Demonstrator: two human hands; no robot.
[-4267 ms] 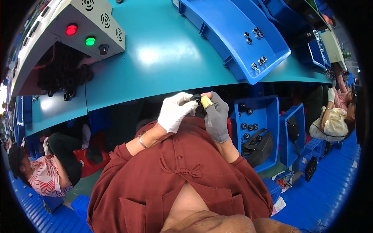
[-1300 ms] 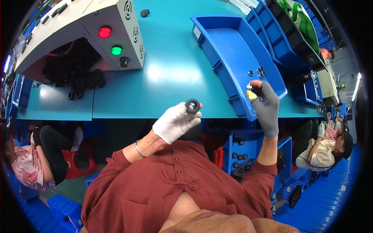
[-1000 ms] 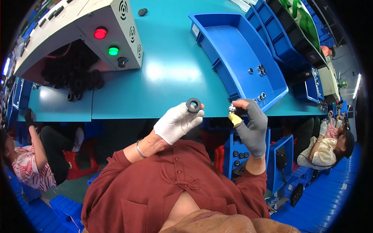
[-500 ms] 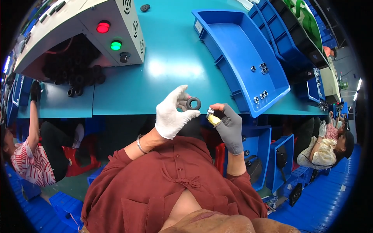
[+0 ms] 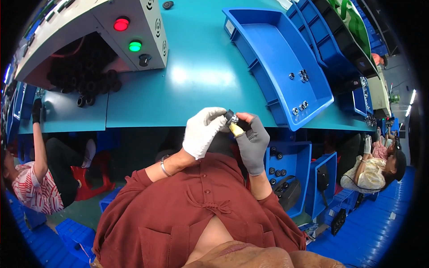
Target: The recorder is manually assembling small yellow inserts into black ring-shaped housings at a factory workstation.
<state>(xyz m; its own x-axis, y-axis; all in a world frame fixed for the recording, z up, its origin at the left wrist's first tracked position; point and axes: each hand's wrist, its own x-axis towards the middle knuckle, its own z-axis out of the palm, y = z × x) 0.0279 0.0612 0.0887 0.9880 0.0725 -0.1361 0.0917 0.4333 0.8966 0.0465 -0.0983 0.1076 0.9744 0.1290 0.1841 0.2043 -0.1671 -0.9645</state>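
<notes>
2 gloved hands meet in front of the person's chest, just off the near edge of the green table [image 5: 192, 102]. The left hand [image 5: 200, 134], in a white glove, pinches a black ring [image 5: 229, 115] between thumb and fingers, the ring at the very tips and turned nearly edge-on. The right hand [image 5: 253, 145], in a grey glove with bare fingertips, holds a shiny metal part [image 5: 234, 119] between the index fingertip and a thumb covered in yellow wrap [image 5: 236, 130]; its grip is narrow. The metal part lies against the ring's right side, between the 2 sets of fingertips; whether it has entered the hole cannot be told.

To the right on the table is a long blue tray [image 5: 272, 44], with 2 loose groups of metal pieces [image 5: 304, 106] toward its near end. Below the table edge, right of the right hand, a blue bin [image 5: 295, 152] contains small black wheels [image 5: 278, 172] and a dark bag [image 5: 288, 192]. To the left, a pale machine [image 5: 149, 38] bears 1 red light [image 5: 121, 23] and 1 green light [image 5: 135, 45]; black rollers [image 5: 89, 87] spill from its opening.
</notes>
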